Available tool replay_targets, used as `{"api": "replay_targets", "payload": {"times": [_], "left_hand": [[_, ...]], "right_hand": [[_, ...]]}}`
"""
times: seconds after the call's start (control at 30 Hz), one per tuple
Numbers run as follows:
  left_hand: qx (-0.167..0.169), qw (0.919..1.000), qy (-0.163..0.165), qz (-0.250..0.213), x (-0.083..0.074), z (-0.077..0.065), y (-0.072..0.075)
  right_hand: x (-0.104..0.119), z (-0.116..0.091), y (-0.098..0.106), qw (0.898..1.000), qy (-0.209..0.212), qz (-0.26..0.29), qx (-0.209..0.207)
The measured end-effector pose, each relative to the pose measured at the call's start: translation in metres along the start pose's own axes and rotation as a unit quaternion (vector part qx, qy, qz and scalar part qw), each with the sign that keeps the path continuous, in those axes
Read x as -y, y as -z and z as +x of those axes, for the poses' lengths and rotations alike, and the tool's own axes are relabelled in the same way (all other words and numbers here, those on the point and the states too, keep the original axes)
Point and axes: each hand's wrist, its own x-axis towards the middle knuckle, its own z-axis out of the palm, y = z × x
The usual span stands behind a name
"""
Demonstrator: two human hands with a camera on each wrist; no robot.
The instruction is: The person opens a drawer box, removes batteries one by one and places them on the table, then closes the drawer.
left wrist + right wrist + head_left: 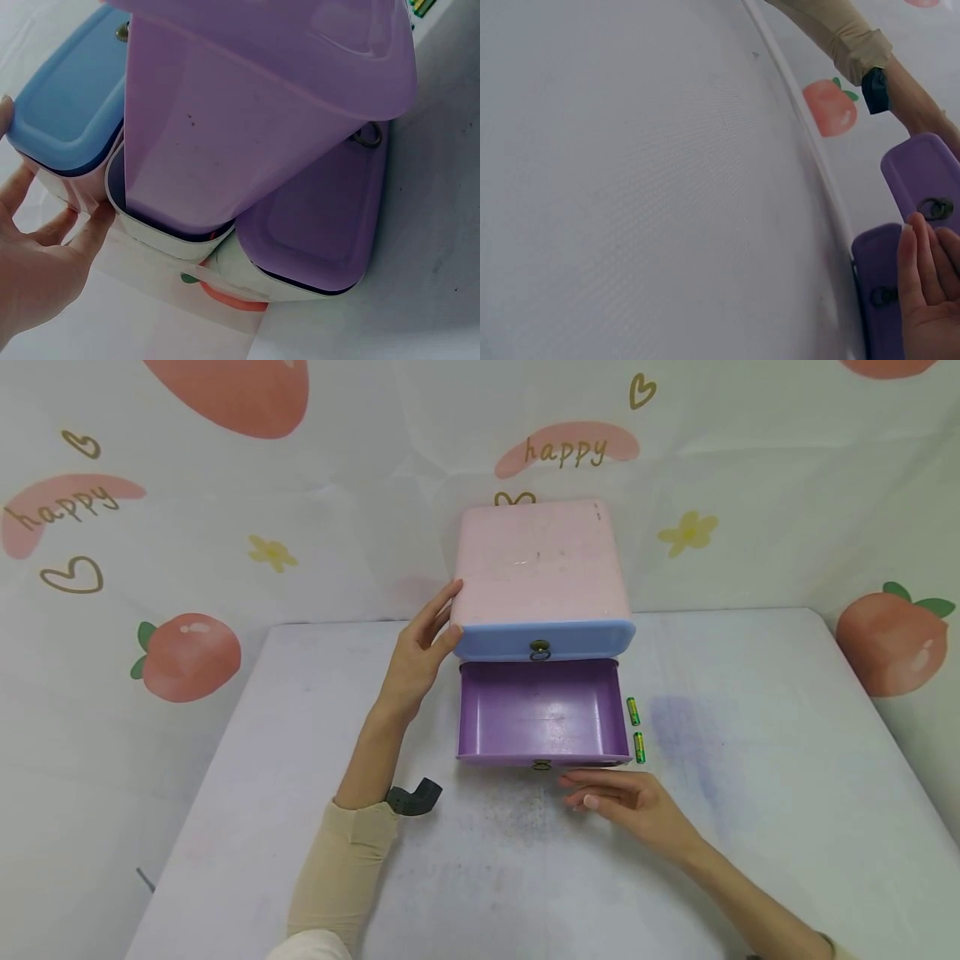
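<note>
A small drawer cabinet with a pink top [540, 560] stands toward the back wall. Its blue top drawer [495, 645] is closed, and the purple middle drawer [540, 718] is pulled far out, its shiny bottom showing. Below it, a closed purple bottom drawer [322, 217] appears in the left wrist view. My left hand [415, 660] rests on the cabinet's left side, thumb at the edge of the blue front, fingers extended along the wall. Just before the open drawer's right front, my right hand [637, 806] hovers near its ring pull [541, 766], fingers nearly straight and holding nothing.
Two green batteries [633, 711] lie in a line on the white table [315, 710], close to the drawer's right side. A peach-printed cloth [420, 435] hangs behind. The dark wrist mount [416, 797] sticks out from the left forearm.
</note>
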Motion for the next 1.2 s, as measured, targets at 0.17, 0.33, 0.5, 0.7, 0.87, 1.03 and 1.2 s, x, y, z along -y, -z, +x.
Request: {"api": "replay_targets", "payload": {"times": [0.17,0.33,0.5,0.7,0.87,1.03,1.2], "left_hand": [[-0.001,1.0,0.001,-0.001,0.0,0.0,0.0],[-0.001,1.0,0.0,0.002,0.001,0.0,0.0],[-0.004,1.0,-0.002,0.006,0.001,-0.001,0.0],[-0.002,1.0,-0.005,0.002,0.002,0.001,0.0],[-0.002,1.0,-0.007,0.004,0.002,0.002,-0.001],[-0.001,0.9999,-0.008,0.006,0.0,0.001,-0.001],[-0.001,1.0,-0.006,0.006,-0.001,0.0,-0.001]], "right_hand": [[0.001,0.003,-0.004,1.0,-0.002,-0.002,-0.005],[0.002,0.007,-0.007,1.0,-0.012,-0.01,-0.016],[0.001,0.01,-0.01,1.0,-0.015,-0.007,-0.013],[0.002,0.011,-0.013,0.999,-0.037,-0.002,-0.019],[0.001,0.015,-0.018,0.999,-0.04,0.018,-0.029],[0.0,0.019,-0.025,0.996,-0.055,0.05,-0.049],[0.001,0.021,-0.032,0.992,-0.063,0.081,-0.068]]}}
